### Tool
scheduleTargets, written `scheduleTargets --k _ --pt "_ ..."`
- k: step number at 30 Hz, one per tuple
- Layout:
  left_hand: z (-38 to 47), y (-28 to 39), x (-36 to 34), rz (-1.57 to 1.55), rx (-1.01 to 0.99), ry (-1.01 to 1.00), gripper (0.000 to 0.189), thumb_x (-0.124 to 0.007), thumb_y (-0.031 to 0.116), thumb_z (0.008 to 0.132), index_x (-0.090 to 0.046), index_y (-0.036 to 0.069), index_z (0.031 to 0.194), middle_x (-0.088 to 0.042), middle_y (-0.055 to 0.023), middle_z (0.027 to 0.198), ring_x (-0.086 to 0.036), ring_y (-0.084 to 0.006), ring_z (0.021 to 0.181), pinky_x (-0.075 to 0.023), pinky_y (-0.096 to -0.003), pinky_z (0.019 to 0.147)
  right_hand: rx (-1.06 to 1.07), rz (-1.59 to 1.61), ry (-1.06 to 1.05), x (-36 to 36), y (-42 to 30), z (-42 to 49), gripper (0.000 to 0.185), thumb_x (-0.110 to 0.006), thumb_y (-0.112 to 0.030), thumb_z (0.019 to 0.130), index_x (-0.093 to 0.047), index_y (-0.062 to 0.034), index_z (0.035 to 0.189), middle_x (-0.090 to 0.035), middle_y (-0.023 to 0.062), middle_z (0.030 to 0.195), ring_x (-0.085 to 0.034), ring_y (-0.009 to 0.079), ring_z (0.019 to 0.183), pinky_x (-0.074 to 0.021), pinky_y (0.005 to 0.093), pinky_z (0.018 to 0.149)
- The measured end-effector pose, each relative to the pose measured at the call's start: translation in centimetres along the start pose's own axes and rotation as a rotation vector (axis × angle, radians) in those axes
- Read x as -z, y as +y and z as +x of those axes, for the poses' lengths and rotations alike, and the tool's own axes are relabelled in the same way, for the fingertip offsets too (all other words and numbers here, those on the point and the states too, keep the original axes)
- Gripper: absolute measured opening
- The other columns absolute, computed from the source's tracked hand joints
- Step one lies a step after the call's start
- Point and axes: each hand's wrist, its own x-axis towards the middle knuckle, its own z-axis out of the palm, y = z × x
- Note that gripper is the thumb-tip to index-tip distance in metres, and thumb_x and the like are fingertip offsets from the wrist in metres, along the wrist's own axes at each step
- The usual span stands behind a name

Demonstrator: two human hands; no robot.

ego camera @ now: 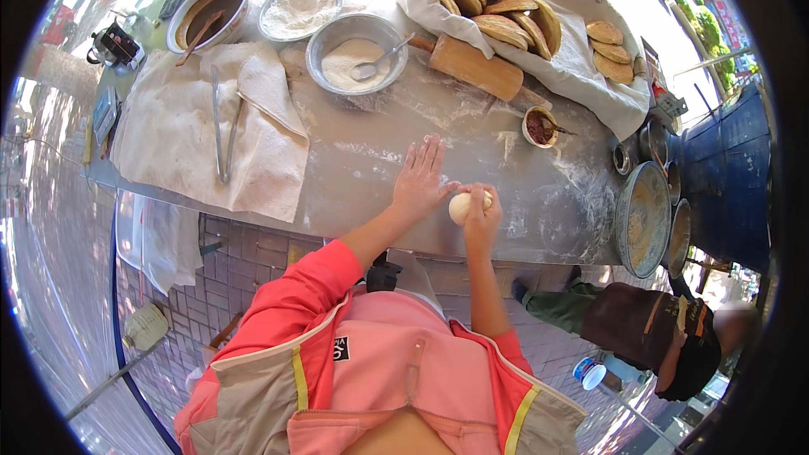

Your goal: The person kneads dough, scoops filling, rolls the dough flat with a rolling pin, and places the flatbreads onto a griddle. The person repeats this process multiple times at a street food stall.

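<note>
My right hand (483,218) grips a pale ball of dough (462,208) just above the front part of the floured work table (360,183). Flat and palm down, my left hand (419,174) has its fingers stretched towards the far side, with nothing visible in it. Its thumb points at the right hand and comes close to the dough; whether it touches cannot be told. Beyond my hands lies a wooden rolling pin (477,67). To the right of it stands a small bowl of dark red paste (540,127) with a spoon in it.
A metal bowl of flour with a spoon (316,69), another flour bowl (265,19) and a bowl of brown sauce (178,35) line the back. Tongs (224,164) lie on a cloth (170,151). Flatbreads (499,6) fill a cloth-lined basket (588,98). A person (632,322) stands right.
</note>
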Motion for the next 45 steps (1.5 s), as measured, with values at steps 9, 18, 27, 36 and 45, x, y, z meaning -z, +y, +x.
scheduleTargets --k 9,18,27,36,45 --pt "-4.5 -4.8 5.8 0.030 0.482 0.341 0.067 -0.045 0.040 0.097 -0.028 -0.005 0.142 -0.032 -0.0268 0.144 -0.029 -0.0382 0.136 -0.0211 -0.0491 0.112 0.666 -0.585 -0.489 -6.6 3.2 6.6 0.039 -0.054 -0.019 0.092 -0.053 0.0052 0.123 -0.053 0.0199 0.132 -0.046 0.0368 0.127 -0.0376 0.0417 0.105" --pt "2.2 -0.2 7.4 -0.333 0.441 0.176 0.064 -0.041 0.047 0.098 -0.038 -0.004 0.137 -0.041 -0.0260 0.138 -0.036 -0.0404 0.131 -0.0262 -0.0479 0.109 0.556 -0.997 -0.830 -4.1 -0.3 6.7 0.085 -0.063 -0.042 0.084 -0.024 0.0021 0.146 -0.018 0.0223 0.153 -0.018 0.0355 0.143 -0.0183 0.0463 0.115" --pt "2.9 3.0 -0.3 0.106 0.136 0.091 0.053 -0.038 0.039 0.099 -0.040 0.004 0.139 -0.040 -0.0137 0.145 -0.034 -0.0334 0.136 -0.0220 -0.0499 0.112 0.002 -0.915 -0.444 7.5 -4.7 12.2 0.045 -0.071 -0.033 0.080 -0.054 -0.0017 0.108 -0.058 0.0175 0.116 -0.055 0.0338 0.107 -0.0455 0.0414 0.086" --pt "5.5 6.9 0.2 -0.031 0.060 0.042 0.059 -0.043 0.042 0.097 -0.036 0.005 0.142 -0.035 -0.0159 0.148 -0.030 -0.0338 0.138 -0.0202 -0.0510 0.113 0.451 -1.004 0.148 11.1 -1.0 18.0 0.096 -0.078 -0.046 0.071 -0.034 0.0079 0.136 -0.045 0.0249 0.134 -0.043 0.0362 0.126 -0.0354 0.0428 0.105" --pt "4.3 7.3 -1.0 0.123 0.005 -0.061 0.072 -0.045 0.055 0.092 -0.034 0.006 0.144 -0.034 -0.0159 0.148 -0.030 -0.0354 0.138 -0.0210 -0.0534 0.112 0.377 -0.977 0.136 12.1 0.3 20.7 0.101 -0.080 -0.042 0.068 -0.030 0.0124 0.137 -0.044 0.0286 0.133 -0.042 0.0375 0.126 -0.0362 0.0444 0.105"
